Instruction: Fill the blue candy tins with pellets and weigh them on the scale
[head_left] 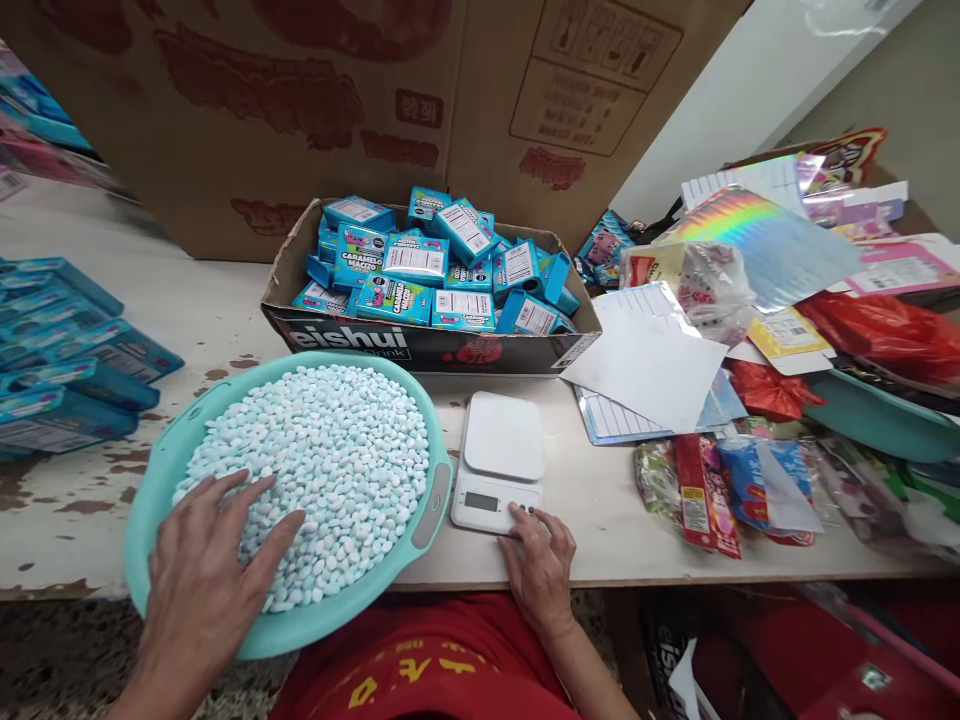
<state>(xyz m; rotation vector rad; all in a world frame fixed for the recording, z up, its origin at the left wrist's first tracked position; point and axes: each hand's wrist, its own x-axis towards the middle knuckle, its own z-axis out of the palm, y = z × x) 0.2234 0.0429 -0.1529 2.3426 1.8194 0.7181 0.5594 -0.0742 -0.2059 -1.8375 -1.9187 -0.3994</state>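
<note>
A wide turquoise basin [433,500] full of small white and pale blue candies [330,450] sits at the table's front edge, its near rim jutting past it. My left hand [214,560] rests over the basin's near left side, fingers spread, the tips touching the candies. To the right of the basin lies a white kitchen scale [504,436] with nothing on its platform. At its front edge is my right hand [540,565], with a fingertip on the button area beside the small display and the other fingers apart. Neither hand grips anything.
Behind the basin stands an open carton [480,352] heaped with small blue candy boxes [416,258]. More blue boxes [67,350] line the left side. Paper sheets [645,370], candy bags [705,495] and a red plastic bag [885,325] crowd the right. A large cardboard box [480,100] blocks the back.
</note>
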